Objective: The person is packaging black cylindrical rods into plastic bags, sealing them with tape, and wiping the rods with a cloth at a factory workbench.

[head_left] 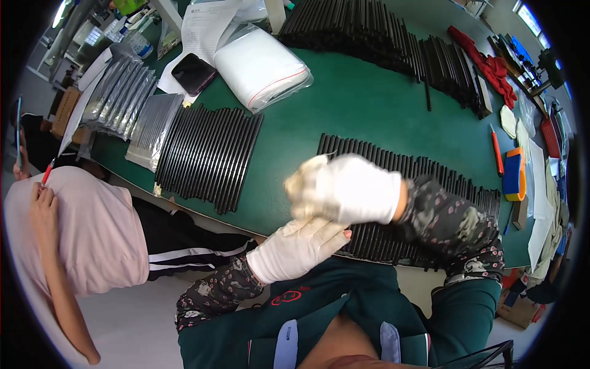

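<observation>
My left hand (301, 249), in a white glove with one bare fingertip, reaches in at the near table edge. Its fingers are stretched out beside the left end of a row of thin black rods (375, 243). Just above it, my right hand (347, 187), also in a white glove, lies over the left part of that row. Its fingers are smeared by motion, so whether they hold a rod is hidden. The right forearm, in a dark flowered sleeve, covers much of the row's middle.
More black rods (209, 157) lie left, beside silver bagged packs (120, 98). A phone (194, 74), white plastic-wrapped bundle (261, 67) and rod pile (344, 27) are farther back. Right are a red pen (496, 150) and blue-orange block (514, 174). Another person (86, 234) stands left.
</observation>
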Tool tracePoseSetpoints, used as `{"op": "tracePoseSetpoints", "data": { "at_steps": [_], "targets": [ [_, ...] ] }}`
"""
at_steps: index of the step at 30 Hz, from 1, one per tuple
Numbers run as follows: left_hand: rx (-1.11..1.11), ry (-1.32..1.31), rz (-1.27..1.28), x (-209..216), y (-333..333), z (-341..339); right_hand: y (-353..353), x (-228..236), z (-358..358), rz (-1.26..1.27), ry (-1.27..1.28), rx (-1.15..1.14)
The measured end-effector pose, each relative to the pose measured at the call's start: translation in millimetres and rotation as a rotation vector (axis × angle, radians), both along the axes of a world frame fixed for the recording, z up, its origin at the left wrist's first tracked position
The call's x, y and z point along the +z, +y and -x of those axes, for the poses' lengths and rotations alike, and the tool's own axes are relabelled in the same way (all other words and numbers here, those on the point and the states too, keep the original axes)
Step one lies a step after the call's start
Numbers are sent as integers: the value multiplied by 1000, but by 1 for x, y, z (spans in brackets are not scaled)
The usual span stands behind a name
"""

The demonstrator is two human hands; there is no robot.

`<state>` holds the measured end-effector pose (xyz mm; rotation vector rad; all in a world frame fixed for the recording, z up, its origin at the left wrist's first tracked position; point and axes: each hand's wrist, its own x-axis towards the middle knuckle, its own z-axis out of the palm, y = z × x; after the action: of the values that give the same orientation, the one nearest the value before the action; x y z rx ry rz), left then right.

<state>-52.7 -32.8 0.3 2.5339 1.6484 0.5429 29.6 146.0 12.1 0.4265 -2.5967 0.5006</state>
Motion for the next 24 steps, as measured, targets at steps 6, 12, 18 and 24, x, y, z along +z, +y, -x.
{"op": "tracePoseSetpoints", "data": {
  "at_steps": [6,12,18,24],
  "targets": [
    [-35,74,-121,4,9,6,105,5,-19,-149,-182,-898],
    [-122,-26,141,40,21,9,102,3,-33,-17,-271,-996],
    [-215,-10,171,25,29,10,101,-8,-34,-226,-157,-979],
    [-185,59,170,24,24,27,112,-5,-37,-296,-78,-887]
  ]
}}
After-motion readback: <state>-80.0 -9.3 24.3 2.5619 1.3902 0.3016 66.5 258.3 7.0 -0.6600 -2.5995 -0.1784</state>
